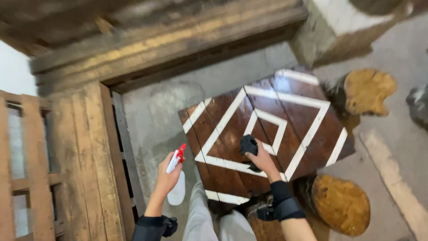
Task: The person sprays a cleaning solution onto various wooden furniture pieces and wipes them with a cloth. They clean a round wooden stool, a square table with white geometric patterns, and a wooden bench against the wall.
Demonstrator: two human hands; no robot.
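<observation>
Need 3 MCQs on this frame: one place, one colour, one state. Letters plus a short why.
1. Where does the right hand rest?
A. On the dark wooden board with white lines
B. On a log stump
C. On the pallet

2. What colour is the trigger of the spray bottle?
A. Blue
B. Red
C. Green

3. What is the left hand doing?
A. Hanging open
B. Flat on the floor
C. Gripping the spray bottle

Answers:
1 A, the hand presses a black cloth onto the board.
2 B, the trigger is red above a white body.
3 C, the fingers wrap the bottle's neck.
</observation>
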